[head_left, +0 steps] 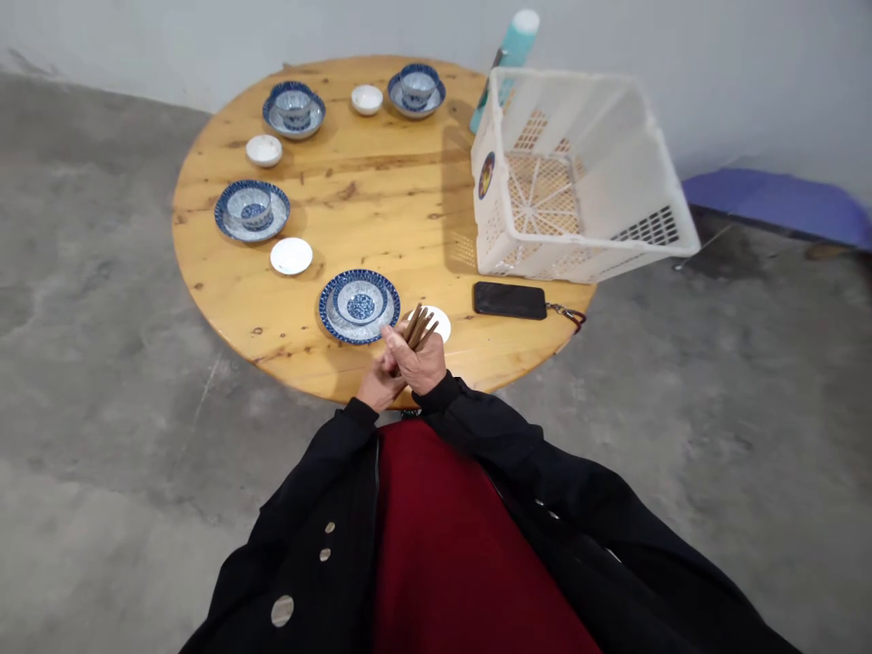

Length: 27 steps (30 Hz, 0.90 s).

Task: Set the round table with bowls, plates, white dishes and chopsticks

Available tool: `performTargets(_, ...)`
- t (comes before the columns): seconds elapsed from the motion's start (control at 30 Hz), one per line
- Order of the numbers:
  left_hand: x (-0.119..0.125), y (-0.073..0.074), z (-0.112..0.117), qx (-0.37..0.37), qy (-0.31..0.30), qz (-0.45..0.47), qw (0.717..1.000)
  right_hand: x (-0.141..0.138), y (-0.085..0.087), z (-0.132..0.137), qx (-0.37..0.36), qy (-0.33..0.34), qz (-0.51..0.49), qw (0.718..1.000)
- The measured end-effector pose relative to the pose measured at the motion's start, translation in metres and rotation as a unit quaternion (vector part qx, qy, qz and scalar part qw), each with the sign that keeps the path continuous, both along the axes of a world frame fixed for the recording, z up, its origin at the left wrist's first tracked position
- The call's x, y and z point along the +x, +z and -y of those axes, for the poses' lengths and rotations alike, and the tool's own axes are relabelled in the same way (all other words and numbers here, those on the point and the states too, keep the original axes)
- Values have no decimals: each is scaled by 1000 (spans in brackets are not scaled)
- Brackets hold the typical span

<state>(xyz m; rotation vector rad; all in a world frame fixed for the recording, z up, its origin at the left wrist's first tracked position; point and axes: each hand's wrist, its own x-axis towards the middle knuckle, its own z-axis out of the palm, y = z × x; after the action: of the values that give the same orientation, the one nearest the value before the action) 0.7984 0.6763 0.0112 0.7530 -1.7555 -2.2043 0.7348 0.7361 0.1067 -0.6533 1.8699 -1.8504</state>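
Left of the fingers, on a round wooden table (pixel 371 204), a blue-patterned bowl (pixel 251 207) sits on its saucer, with a small white dish (pixel 291 256) just beside it on the side toward the fingers. Farther out on that side, a white cup (pixel 264 150) lies near a second bowl (pixel 293 107), and a third bowl (pixel 358 304) rests on its plate just left of the fingers. At the table's near edge, the left hand (pixel 377 386) and right hand (pixel 421 361) press together around brown chopsticks (pixel 417 329), which fan slightly as they rise past the fingertips. The right fingers (pixel 395 338) clench the bundle, while the left fingers are mostly hidden, so their grip cannot be told. Squaring the sticks against the palm would stop them splaying and keep them clear of the white dish (pixel 436 322) just beyond the fingers. Farther beyond stand a fourth bowl (pixel 417 88) and a white cup (pixel 366 98). Right of the fingers lie a phone (pixel 509 300), then a white basket (pixel 579 173) with a teal bottle (pixel 514 41) behind it, and a purple sheet (pixel 769 204) well off the table.
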Motion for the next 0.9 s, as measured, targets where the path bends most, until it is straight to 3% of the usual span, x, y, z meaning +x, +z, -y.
performTargets(0.13, 9, 22, -3, -27, 14, -1, 1000, -3, 24, 7, -29, 46, 77, 996)
performTargets(0.27, 13, 34, -6, -45, 20, 1, 999, -8, 35, 11, -41, 63, 127, 989)
performTargets(0.4, 15, 45, -6, -11, -46, 51, 998, -22, 34, 6, -8, 69, 49, 996)
performTargets(0.53, 16, 56, -6, 58, -62, 81, 993, -37, 29, -6, -22, 3, -25, 999)
performTargets(0.7, 14, 58, -4, 56, -75, 78, 993, -47, 31, -17, -47, -53, -21, 997)
performTargets(0.9, 13, 54, -4, 43, -94, 67, 992, -46, 38, -24, -44, -55, -9, 997)
